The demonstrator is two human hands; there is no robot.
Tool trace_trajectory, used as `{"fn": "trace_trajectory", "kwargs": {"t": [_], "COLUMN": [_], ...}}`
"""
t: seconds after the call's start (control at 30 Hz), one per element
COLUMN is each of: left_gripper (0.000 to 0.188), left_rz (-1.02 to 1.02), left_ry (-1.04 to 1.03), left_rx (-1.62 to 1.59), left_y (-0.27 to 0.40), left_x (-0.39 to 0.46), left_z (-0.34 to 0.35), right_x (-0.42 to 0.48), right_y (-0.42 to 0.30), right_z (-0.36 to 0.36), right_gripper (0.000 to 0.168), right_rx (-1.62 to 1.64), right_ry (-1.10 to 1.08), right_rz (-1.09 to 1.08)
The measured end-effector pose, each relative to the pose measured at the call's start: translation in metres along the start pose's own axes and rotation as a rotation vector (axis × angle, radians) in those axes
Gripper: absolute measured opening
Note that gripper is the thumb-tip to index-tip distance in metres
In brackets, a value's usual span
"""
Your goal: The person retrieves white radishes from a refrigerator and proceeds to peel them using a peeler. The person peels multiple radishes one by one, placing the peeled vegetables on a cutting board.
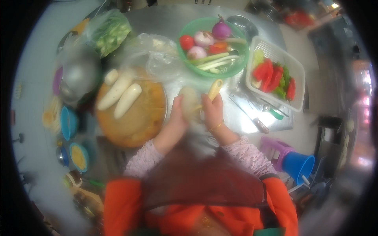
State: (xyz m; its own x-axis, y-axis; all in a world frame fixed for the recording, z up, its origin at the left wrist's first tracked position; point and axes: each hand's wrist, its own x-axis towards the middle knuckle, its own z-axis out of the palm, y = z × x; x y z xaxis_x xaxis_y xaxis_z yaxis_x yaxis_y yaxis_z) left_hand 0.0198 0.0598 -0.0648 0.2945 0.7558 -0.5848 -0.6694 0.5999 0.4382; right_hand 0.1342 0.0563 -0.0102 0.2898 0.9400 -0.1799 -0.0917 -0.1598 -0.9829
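My left hand (178,113) holds a pale, roundish vegetable (189,101), its exact kind blurred. In my right hand (213,110) is a peeler with a yellow handle (216,89), its head against the vegetable's right side. To the left, peeled white radishes (127,101) and a shorter white piece (111,77) lie on a round wooden chopping board (134,129). Beyond my hands stands a green colander (184,63) with onions (221,30), a tomato (186,42), peppers and scallions.
At right, a white plastic basket (300,77) holds red peppers and greens. Nearer lie a cleaver (247,112) and a green-handled tool (276,113). Plastic bags (164,63) and a metal bowl (81,72) are at back left. A blue bucket (298,166) stands by a purple stool (276,149).
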Motion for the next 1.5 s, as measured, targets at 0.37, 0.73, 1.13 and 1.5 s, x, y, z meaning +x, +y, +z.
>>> {"fn": "trace_trajectory", "kwargs": {"t": [0.37, 0.73, 1.13, 1.5], "left_gripper": [0.049, 0.059, 0.046, 0.050], "left_rz": [-0.142, -0.323, 0.001, -0.169], "left_ry": [0.076, -0.097, 0.132, -0.034], "left_rx": [-0.176, 0.110, -0.164, 0.184], "left_y": [0.001, -0.011, 0.009, -0.001], "left_x": [-0.023, -0.056, -0.027, -0.058], "left_z": [0.011, -0.017, -0.009, -0.008], "right_x": [-0.002, 0.073, -0.008, 0.098], "right_y": [0.026, 0.098, 0.027, 0.104], "right_z": [-0.001, -0.044, 0.003, -0.030], "right_gripper": [0.031, 0.038, 0.030, 0.024], "right_rx": [-0.125, -1.257, -0.067, -0.300], "right_ry": [-0.139, -0.414, -0.230, 0.028], "right_rz": [0.285, -0.194, 0.164, 0.568]}}
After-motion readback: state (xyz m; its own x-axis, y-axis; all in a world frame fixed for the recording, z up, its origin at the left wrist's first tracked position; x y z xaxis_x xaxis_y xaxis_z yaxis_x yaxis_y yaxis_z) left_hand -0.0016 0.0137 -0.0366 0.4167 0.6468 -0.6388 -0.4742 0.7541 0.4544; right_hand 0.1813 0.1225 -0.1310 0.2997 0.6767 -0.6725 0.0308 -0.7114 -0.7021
